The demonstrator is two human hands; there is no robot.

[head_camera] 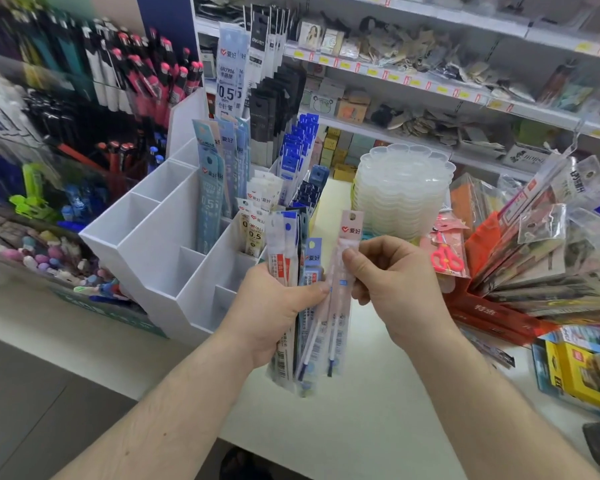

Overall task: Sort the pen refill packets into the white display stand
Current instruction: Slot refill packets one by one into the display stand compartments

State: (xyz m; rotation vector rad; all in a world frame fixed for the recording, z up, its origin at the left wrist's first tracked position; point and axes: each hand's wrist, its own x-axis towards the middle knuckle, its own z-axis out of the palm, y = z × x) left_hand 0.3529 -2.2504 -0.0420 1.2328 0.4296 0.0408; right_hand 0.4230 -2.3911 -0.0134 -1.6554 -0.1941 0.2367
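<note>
My left hand (274,306) grips a fanned bunch of pen refill packets (286,265) upright over the counter, just in front of the white display stand (160,233). My right hand (392,285) pinches a pale pink packet (343,282) at the right side of that bunch, near its top. The stand has stepped compartments; its left ones hold nothing, while the middle and right ones hold blue (212,188), white (257,216) and dark blue packets (298,157).
A stack of clear scalloped plastic trays (402,188) stands behind my right hand. Bagged goods (534,244), pink scissors (447,258) and a yellow box (582,372) crowd the right. Pens (136,77) and erasers (42,254) fill displays on the left; shelves run behind.
</note>
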